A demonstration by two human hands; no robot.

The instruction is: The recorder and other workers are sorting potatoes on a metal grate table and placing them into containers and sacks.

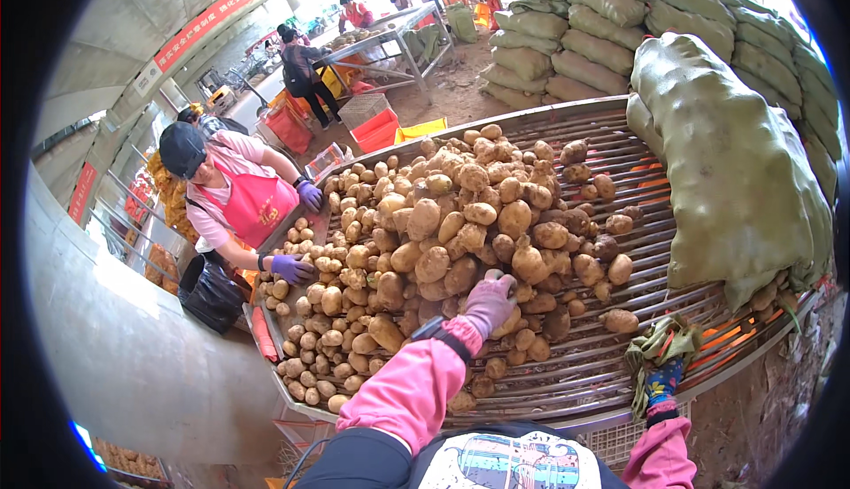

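Observation:
My left hand (490, 303), in a pinkish-purple glove, reaches over the middle of a large heap of potatoes (425, 219). Its fingers stretch forward and touch the heap; no potato shows clearly in its grasp. Low on the right, my right hand (664, 381) wears a dark blue patterned glove and is closed on a crumpled green woven sack (664, 345) at the front edge of the slatted metal sorting table (584, 392). Part of its fingers is hidden behind the sack's folds. Smaller potatoes (323, 338) lie spread toward the left side.
A co-worker (248, 192) in a pink apron stands at the left, both purple-gloved hands by the table's edge. A full green sack (735, 161) leans over the right end. Stacked sacks (575, 38) rise behind it. An orange crate (377, 130) sits beyond the far edge.

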